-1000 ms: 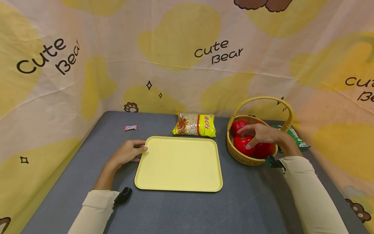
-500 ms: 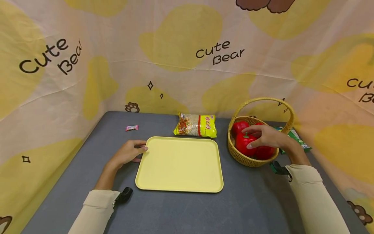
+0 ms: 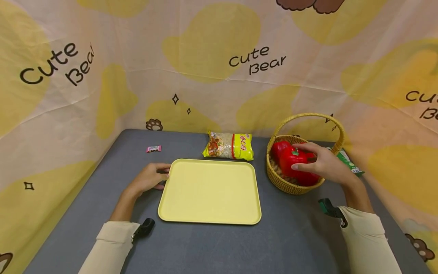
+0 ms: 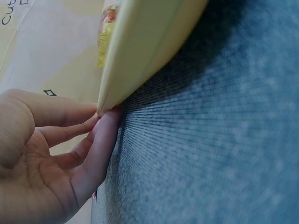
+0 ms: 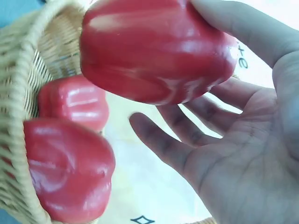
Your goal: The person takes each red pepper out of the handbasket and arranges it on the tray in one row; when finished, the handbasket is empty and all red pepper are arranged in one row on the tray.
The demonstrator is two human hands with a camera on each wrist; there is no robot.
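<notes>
My right hand [image 3: 325, 163] grips a red bell pepper [image 3: 289, 163] with a green stem, thumb on one side and fingers on the other. This pepper is raised above the others in the wicker basket [image 3: 284, 185]. In the right wrist view, two more red bell peppers lie in the basket, a nearer bell pepper [image 5: 70, 170] and a smaller-looking bell pepper [image 5: 74, 103] behind it. At the left, my left hand [image 3: 149, 179] pinches the far left corner of the pale yellow tray [image 3: 209, 192] between thumb and fingers. The left wrist view shows fingertips under the tray's edge.
A yellow food packet [image 3: 228, 145] lies behind the tray, near the printed cloth wall [image 3: 205, 57]. A small pink-wrapped sweet [image 3: 153, 148] sits at the back left. Behind the basket is a partly hidden green packet [image 3: 349, 163]. The basket's tall handle [image 3: 309, 114] arches over the peppers.
My right hand has lifted the bell pepper a little from among the others and shifted it slightly to the right. The left hand and tray look unmoved.
</notes>
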